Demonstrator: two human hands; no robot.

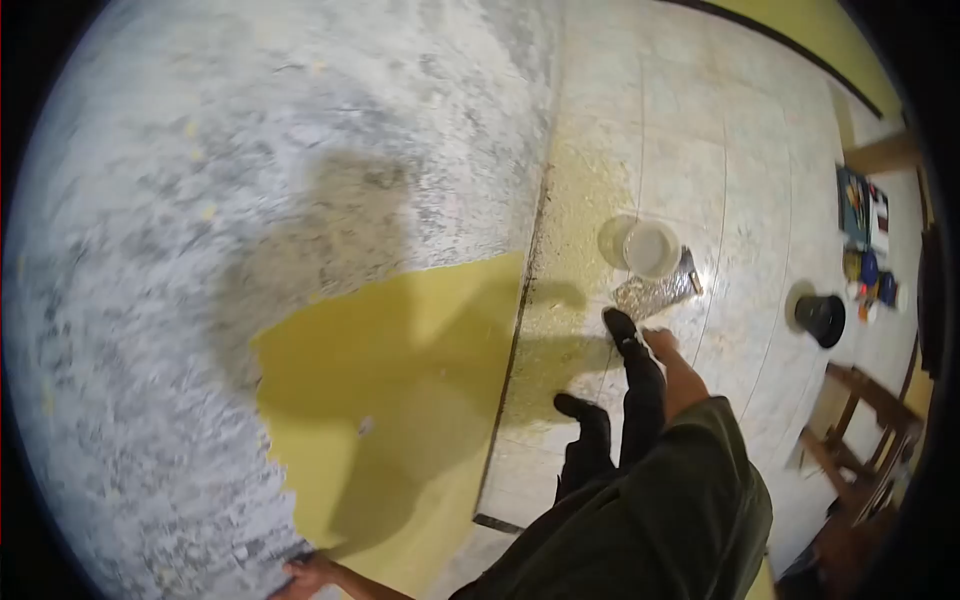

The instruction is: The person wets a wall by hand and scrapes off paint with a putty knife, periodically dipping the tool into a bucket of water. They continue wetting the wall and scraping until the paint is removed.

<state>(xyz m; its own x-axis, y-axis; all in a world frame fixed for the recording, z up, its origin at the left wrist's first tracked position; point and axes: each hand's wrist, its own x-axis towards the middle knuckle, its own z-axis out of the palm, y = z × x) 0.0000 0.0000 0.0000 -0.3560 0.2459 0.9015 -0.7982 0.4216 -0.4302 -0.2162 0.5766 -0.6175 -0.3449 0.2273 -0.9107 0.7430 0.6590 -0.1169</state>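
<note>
Low on the left of the head view, my left hand (pixel 310 575) is at the wall, fingers curled beside a small dark patch at the ragged edge of the yellow paint (pixel 400 350). Mottled grey-white wall (pixel 150 300) surrounds that yellow area. My right hand (pixel 660 344) hangs closed over the floor, near my dark shoe (pixel 620 325) in this view. Something pale shows at its fingers; I cannot tell what it is. Beyond that hand stands a white bucket (pixel 652 250), beside a shiny flat sheet (pixel 655 295) with a dark-and-brown piece (pixel 692 272) at its end.
Yellowish flakes and smears (pixel 580 210) cover the tiled floor along the wall's foot. Farther right stand a black bucket (pixel 822 320) and a wooden chair (pixel 865 420). Several small containers (pixel 870 275) and a flat printed box (pixel 862 210) lie near the far right edge.
</note>
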